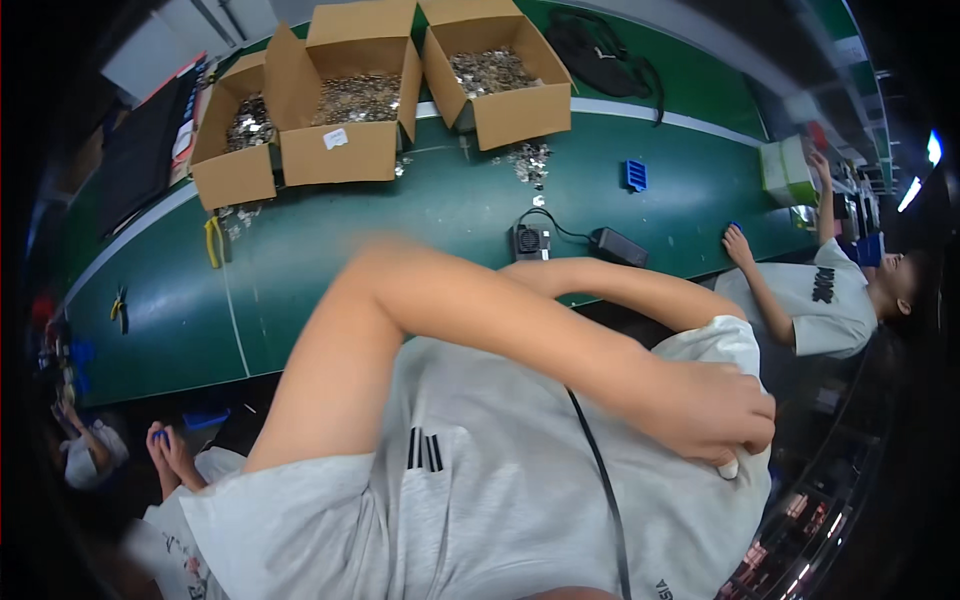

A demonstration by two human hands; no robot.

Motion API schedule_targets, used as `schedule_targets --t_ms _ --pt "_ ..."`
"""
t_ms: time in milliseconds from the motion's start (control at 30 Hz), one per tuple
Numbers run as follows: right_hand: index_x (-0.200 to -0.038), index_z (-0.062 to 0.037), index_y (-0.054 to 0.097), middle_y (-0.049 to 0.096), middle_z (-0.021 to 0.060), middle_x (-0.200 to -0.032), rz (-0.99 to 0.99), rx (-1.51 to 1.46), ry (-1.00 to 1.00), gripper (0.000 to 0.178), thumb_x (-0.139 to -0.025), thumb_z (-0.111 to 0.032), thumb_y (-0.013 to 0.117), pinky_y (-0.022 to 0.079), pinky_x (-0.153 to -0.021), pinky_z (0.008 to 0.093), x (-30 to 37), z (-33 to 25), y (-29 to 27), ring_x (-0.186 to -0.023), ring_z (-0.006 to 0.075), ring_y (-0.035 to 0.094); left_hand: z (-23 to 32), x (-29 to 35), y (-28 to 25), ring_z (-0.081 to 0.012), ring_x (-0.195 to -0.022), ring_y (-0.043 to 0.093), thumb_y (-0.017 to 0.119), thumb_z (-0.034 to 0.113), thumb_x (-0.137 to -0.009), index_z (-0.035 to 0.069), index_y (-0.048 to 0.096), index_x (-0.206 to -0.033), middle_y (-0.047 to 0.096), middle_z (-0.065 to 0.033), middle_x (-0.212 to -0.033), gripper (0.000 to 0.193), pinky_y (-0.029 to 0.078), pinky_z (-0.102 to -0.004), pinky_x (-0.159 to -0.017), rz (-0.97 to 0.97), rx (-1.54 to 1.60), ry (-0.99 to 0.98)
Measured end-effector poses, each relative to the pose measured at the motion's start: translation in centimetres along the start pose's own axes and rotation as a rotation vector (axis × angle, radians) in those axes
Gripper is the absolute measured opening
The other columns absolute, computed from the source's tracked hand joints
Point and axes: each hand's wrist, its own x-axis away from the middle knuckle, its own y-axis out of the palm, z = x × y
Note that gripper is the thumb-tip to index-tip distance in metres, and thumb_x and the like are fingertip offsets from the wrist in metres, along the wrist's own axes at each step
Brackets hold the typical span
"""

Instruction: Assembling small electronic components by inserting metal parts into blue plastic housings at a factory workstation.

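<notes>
My left arm [510, 310] is bent across my chest. Its hand [712, 412] is closed at the right shoulder of my light grey shirt [500, 480], fingers curled into the cloth near the sleeve; one fingertip [729, 468] looks whitish. Behind that forearm passes my bare right arm [640, 290], coming out of the right sleeve; its hand is hidden. Just past my arms, a small black device with a round grille [530, 242] sits on the green table [440, 215]. A cable links it to a black box-shaped adapter [618, 247]. Down my shirt hangs a black cord [597, 460].
Cardboard boxes [340, 155] [525, 118] of small metal pieces stand at the back, some pieces spilled. Yellow-handled pliers [213, 243], other pliers [120, 310], a blue slotted holder [635, 176] and a black bag [600, 55] lie about. People sit at right [820, 300] and left [175, 455].
</notes>
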Motion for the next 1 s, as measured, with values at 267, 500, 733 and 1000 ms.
schedule_targets --t_ms 267,500,733,1000 --pt "-0.118 0.0012 0.051 0.067 0.0098 -0.104 0.694 -0.176 0.331 0.035 -0.094 -0.024 0.049 0.045 -0.09 0.0318 10.2 10.3 -3.3 -0.1 0.0207 0.061 3.6 -1.8 -1.6 -0.0315 -0.087 0.06 0.057 0.015 -0.084 0.001 0.053 -0.104 0.06 -0.02 -0.089 0.025 0.047 -0.0382 -0.076 -0.166 0.747 0.373" --pt "-0.124 0.0088 0.047 0.055 0.0273 -0.119 1.491 0.135 0.919 0.07 -0.081 -0.044 0.063 0.042 -0.097 0.0399 15.7 31.4 -12.6 -0.113 0.0379 0.053 -6.4 10.2 -4.9 -0.0217 -0.11 0.054 0.05 0.028 -0.096 0.003 0.048 -0.117 0.055 -0.0142 -0.12 0.032 0.042 -0.0352 -0.093 0.632 0.702 -0.558" --pt "-0.117 0.0017 0.048 0.051 0.0181 -0.124 1.42 -0.042 -0.282 0.043 -0.094 -0.034 0.048 0.034 -0.103 0.0377 18.4 10.2 -22.8 -0.121 0.0279 0.045 4.2 9.8 -15.2 -0.0327 -0.128 0.038 0.071 0.044 -0.07 0.005 0.031 -0.139 0.039 -0.0212 -0.138 0.088 0.03 -0.0462 -0.104 1.133 -1.164 -0.275" --pt "-0.125 0.0005 0.046 0.05 0.0148 -0.127 1.191 0.094 -0.783 0.047 -0.088 -0.028 0.049 0.032 -0.103 0.0376 35.3 8.4 -26.1 -0.121 0.0278 0.043 10.5 2.5 -23.2 -0.0397 -0.134 0.027 0.067 0.046 -0.076 0.006 0.028 -0.142 0.025 -0.0239 -0.147 0.086 0.016 -0.0524 -0.111 0.847 -1.594 -0.008"
